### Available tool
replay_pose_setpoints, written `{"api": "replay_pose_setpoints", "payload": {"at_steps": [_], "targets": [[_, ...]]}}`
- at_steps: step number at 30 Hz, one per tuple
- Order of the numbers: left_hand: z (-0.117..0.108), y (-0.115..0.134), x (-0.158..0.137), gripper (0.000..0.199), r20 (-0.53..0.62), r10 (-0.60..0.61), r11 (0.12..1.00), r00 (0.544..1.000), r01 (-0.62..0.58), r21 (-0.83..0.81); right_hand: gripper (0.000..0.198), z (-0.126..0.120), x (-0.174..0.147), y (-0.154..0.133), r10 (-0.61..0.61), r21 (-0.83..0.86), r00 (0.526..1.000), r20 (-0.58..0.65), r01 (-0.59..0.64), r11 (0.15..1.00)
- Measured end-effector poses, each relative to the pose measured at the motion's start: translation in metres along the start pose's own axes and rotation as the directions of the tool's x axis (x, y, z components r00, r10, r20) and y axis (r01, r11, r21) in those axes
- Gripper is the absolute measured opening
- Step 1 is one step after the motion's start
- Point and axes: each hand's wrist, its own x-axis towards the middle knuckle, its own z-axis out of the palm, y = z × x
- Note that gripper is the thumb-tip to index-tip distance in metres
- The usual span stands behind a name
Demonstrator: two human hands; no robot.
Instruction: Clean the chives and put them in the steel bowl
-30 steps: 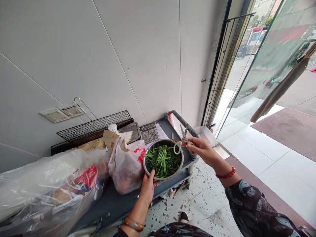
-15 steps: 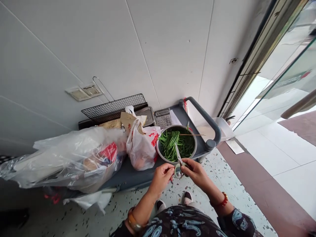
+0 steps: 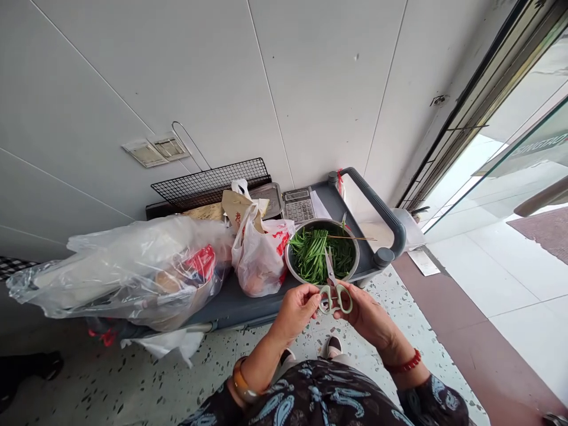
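Light green-handled scissors (image 3: 331, 277) are in front of me, blades slightly apart and pointing away over the near rim of a metal bowl (image 3: 290, 269). Chopped green stalks (image 3: 310, 251), like chives, fill the bowl, and a thin wooden stick (image 3: 355, 238) lies across its right side. My left hand (image 3: 295, 310) pinches at the left handle loop, thumb against the fingers. The right loop is in my right hand (image 3: 367, 313), whose thumb is largely hidden behind the handle. Something small and whitish shows behind the left loop; I cannot make it out.
The bowl stands on a grey cart (image 3: 228, 305) with a raised handle (image 3: 377, 207). Left of it are a tied white plastic bag (image 3: 260, 260) and a large clear bag (image 3: 133, 266). Behind lie a calculator (image 3: 299, 206) and a wire grill rack (image 3: 213, 180). A glass door (image 3: 501, 171) is at right.
The scissor handles have spread and turned flatter toward me, both loops now showing. My right hand has shifted right and opened its grip somewhat. The view has moved slightly.
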Motion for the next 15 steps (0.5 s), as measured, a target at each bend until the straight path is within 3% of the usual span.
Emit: {"api": "replay_pose_setpoints", "payload": {"at_steps": [4,10,13,15], "targets": [[0.003,0.001,0.002,0.024,-0.004,0.009,0.999,1.000,-0.008,0.039,0.039,0.000,-0.001,-0.002,0.045,0.049,0.998,0.045,-0.047,0.998],[0.008,0.000,0.008,0.031,0.030,0.188,0.927,0.982,-0.187,0.325,0.048,0.009,-0.005,-0.005,-0.012,-0.170,0.999,0.050,0.020,0.985],[0.012,-0.005,0.022,0.038,0.075,0.209,0.891,0.975,-0.221,0.396,0.056,0.008,-0.004,-0.010,-0.035,-0.139,0.999,0.005,0.035,0.990],[0.023,-0.005,0.032,0.039,0.103,0.177,0.882,0.979,-0.204,0.424,0.050,0.001,-0.006,-0.017,-0.073,-0.124,0.996,-0.057,0.065,0.990]]}}
